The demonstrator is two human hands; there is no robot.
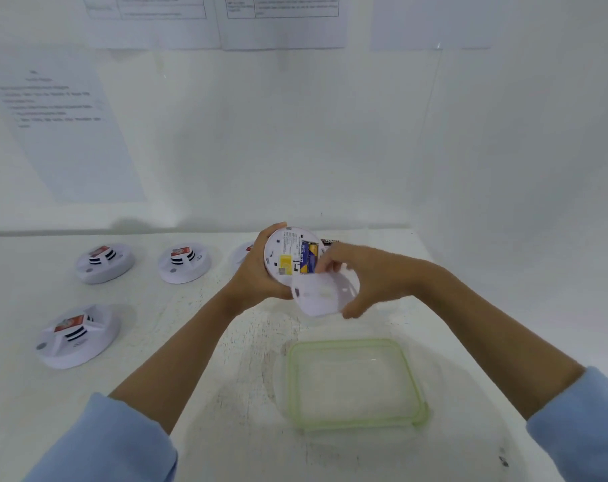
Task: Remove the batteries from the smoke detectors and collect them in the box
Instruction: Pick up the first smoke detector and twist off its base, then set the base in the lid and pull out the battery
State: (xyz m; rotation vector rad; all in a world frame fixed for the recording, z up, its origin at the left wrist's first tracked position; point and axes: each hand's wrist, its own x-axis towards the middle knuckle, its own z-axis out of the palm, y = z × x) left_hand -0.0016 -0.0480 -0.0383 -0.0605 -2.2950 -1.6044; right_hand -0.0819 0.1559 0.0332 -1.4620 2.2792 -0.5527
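Holding hand: your left hand (257, 273) gripped the smoke detector (281, 252) by its rim, fingers curled round the far edge. Its back was turned toward you, above the table (226, 394) and beyond the box.
Right hand: your right hand (365, 280) clasped the detached back plate (321, 295) low against the detector, with its upper fingers at the battery bay. Blur hid whether they touched the battery.
Battery: the blue-and-yellow battery (309, 260) sat in its bay in the detector's back, just right of a yellow label.
Battery handling: it looked small, rigid and dense for its size, with a smooth wrap that would likely slip. You were best placed to lever up one exposed end, then pinch the long sides.
Detector handling: it looked like light, hollow plastic, stiff but probably thin at the clips, so the rim was the safer hold.
Box: the clear box (341, 342) with a green rim lay open on the table nearer you. Nothing showed inside it.
Loose cell: a dark battery (330, 242) lay on the table behind the held detector, outside the box.
Waiting units: three more detectors (104, 262) (184, 262) (76, 337) sat face up at your left. A fourth detector (241, 253) was part-hidden behind your left hand.
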